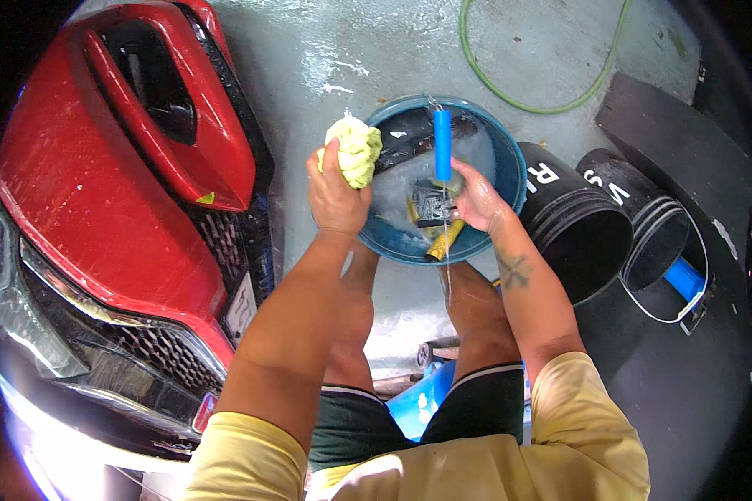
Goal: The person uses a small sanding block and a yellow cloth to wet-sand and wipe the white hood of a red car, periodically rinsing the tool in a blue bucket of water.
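A: What is seen on the left side?

B: The red car front (100,200) is seen there, large and wet, with a dark grille below it. The grey wet floor (368,42) is spread under everything, and a green hose (543,104) is curved on it at the far side.

A: And on the right?

B: Two black buckets (593,225) are laid there, near each other, with their open mouths turned toward the near right. Just beside them, to the left, a blue basin (510,167) with foamy water is placed on the floor, between the person's knees and the far floor.

A: What is held over the basin?

B: A yellow-green cloth (355,150) is gripped by the left hand (336,196) above the left rim of the basin; the fingers are closed tightly around it, so it is bunched into a ball. A blue-handled brush (442,146) is held by the right hand (476,200) over the middle of the basin. Its long axis is kept almost upright in the picture: the blue handle is pointed to the far side, and the lower end is pointed down into the water. The fingers are curled on its lower part, but how tightly cannot be told.
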`<state>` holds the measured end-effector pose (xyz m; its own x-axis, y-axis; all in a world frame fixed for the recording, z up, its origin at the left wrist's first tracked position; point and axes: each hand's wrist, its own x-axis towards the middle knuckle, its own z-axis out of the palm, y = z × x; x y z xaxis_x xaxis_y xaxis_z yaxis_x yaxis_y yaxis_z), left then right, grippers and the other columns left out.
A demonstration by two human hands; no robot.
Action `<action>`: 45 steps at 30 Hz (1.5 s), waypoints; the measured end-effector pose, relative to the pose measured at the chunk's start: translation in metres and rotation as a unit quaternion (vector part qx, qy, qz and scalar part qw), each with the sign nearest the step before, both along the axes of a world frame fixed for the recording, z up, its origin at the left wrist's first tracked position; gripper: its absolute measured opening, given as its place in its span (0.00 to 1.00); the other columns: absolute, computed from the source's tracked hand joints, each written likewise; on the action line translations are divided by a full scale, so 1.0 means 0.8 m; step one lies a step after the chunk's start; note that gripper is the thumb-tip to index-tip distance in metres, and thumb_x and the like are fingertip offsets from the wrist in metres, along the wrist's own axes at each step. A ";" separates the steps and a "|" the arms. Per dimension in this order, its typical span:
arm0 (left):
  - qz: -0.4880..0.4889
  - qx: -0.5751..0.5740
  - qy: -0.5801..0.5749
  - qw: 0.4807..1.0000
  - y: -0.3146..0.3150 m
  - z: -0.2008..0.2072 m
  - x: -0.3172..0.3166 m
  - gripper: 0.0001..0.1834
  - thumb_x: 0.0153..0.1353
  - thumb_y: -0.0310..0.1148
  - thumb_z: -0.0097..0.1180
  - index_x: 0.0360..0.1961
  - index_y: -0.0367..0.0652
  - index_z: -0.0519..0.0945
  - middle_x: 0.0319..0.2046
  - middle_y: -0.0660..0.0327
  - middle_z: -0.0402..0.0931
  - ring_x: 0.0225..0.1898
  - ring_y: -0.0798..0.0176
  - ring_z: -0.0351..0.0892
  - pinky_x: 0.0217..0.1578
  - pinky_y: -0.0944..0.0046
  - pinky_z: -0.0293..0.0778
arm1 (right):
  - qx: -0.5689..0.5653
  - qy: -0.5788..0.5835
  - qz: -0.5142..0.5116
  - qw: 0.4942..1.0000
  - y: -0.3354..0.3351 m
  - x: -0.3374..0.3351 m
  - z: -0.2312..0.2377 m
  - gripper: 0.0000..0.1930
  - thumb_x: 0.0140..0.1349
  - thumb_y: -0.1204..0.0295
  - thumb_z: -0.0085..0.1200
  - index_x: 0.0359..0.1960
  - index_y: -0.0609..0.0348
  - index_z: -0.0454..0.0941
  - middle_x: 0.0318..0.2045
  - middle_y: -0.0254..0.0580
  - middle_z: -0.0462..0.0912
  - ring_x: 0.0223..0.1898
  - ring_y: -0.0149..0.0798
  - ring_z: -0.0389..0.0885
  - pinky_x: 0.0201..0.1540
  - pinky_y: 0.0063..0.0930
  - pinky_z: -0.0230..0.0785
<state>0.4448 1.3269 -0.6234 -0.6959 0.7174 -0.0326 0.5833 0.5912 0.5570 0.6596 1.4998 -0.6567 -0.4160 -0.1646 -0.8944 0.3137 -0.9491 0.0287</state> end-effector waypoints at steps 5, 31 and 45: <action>-0.011 0.016 -0.008 1.000 0.008 0.007 0.004 0.50 0.53 0.23 0.74 0.76 0.45 0.62 0.58 0.39 0.71 0.58 0.29 0.76 0.58 0.38 0.76 | 0.316 -0.024 0.327 0.890 -0.019 0.002 -0.017 0.42 0.73 0.30 0.49 0.69 0.55 0.76 0.61 0.55 0.85 0.59 0.57 0.85 0.57 0.50 0.78; -0.006 0.028 -0.013 1.000 0.000 -0.001 0.000 0.52 0.50 0.26 0.79 0.75 0.52 0.63 0.59 0.45 0.71 0.58 0.33 0.79 0.53 0.39 0.81 | 0.103 -0.072 -0.032 0.992 0.000 0.008 0.089 0.22 0.80 0.66 0.56 0.70 0.60 0.70 0.53 0.45 0.86 0.41 0.36 0.86 0.44 0.33 0.82; -0.060 -0.032 0.054 0.996 0.001 0.015 0.000 0.50 0.51 0.30 0.78 0.76 0.54 0.67 0.63 0.41 0.70 0.64 0.33 0.72 0.64 0.34 0.69 | -0.021 0.146 -0.337 0.930 0.004 0.030 0.204 0.21 0.77 0.63 0.50 0.68 0.52 0.71 0.44 0.43 0.76 0.35 0.36 0.71 0.33 0.29 0.68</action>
